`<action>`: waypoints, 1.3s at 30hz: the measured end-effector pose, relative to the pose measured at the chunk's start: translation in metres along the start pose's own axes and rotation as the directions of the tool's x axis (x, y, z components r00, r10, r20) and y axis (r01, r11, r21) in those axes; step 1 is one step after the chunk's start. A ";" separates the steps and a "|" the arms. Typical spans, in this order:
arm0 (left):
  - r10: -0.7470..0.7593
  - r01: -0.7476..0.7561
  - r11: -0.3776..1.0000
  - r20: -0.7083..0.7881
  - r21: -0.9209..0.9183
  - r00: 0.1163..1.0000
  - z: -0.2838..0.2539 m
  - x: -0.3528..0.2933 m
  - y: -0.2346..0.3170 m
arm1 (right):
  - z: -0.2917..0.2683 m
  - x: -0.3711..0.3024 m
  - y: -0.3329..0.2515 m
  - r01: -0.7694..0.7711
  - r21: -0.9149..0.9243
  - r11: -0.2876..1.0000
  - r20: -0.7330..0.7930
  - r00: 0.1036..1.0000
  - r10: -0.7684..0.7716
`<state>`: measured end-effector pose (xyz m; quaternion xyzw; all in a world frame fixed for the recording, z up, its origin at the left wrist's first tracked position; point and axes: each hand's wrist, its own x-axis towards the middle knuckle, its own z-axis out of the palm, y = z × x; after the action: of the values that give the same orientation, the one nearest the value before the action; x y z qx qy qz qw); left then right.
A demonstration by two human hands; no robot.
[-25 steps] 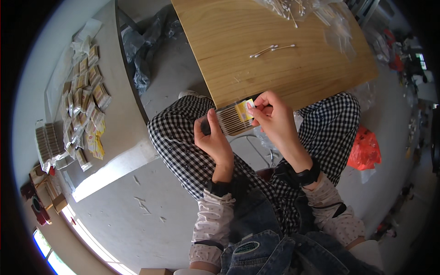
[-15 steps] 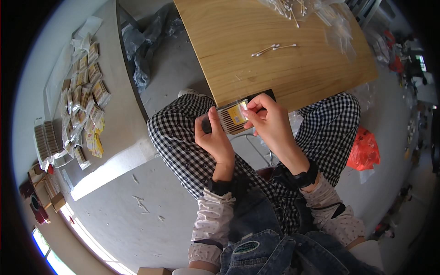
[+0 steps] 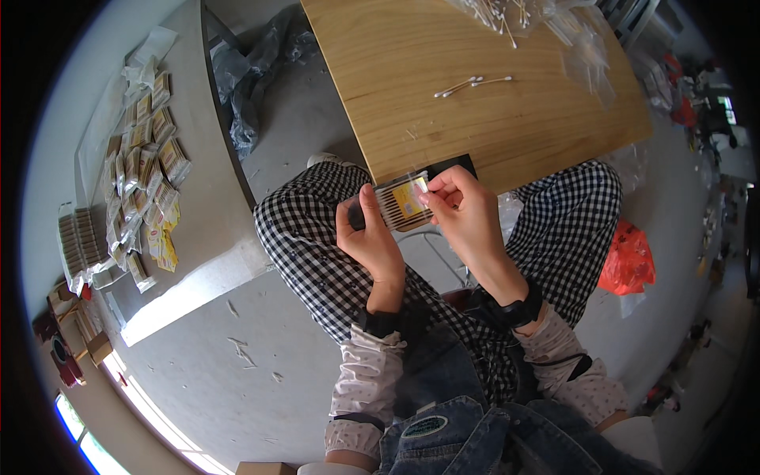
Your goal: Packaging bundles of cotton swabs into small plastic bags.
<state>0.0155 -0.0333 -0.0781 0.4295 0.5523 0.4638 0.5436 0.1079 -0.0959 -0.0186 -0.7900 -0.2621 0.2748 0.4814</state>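
A flat, roughly rectangular packet (image 3: 389, 208) is seen near the middle of the frame, slanted so that its right end is raised slightly above its left. Thin brownish sticks (image 3: 386, 201) are ranged side by side across it in a close, even row, with dark gaps shown between them. Its right half is covered by a yellow label (image 3: 408, 201) with a paler patch. The left end is gripped by the left hand (image 3: 375, 247); the label's right edge is pinched by fingers of the right hand (image 3: 469, 210), by which the far end is partly hidden.
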 end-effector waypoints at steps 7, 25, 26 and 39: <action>0.015 -0.015 1.000 0.008 0.008 1.000 0.000 -0.001 0.001 | 0.007 -0.002 -0.005 -0.061 0.095 0.994 -0.024 0.998 0.063; -0.008 0.008 0.999 0.001 0.039 1.000 -0.001 -0.001 0.001 | 0.001 0.007 0.020 0.166 0.510 0.844 -0.003 0.982 -0.191; -0.007 0.007 0.999 -0.002 0.036 1.000 0.000 -0.001 0.002 | 0.006 0.005 0.021 0.181 0.511 0.841 0.007 0.977 -0.214; -0.044 0.042 0.999 0.041 0.031 0.998 -0.003 -0.003 0.010 | 0.021 -0.002 0.021 0.207 0.547 0.811 -0.010 0.971 -0.241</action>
<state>0.0120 -0.0344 -0.0679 0.4353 0.5568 0.4344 0.5584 0.0954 -0.0927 -0.0459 -0.5757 -0.2785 0.3025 0.7067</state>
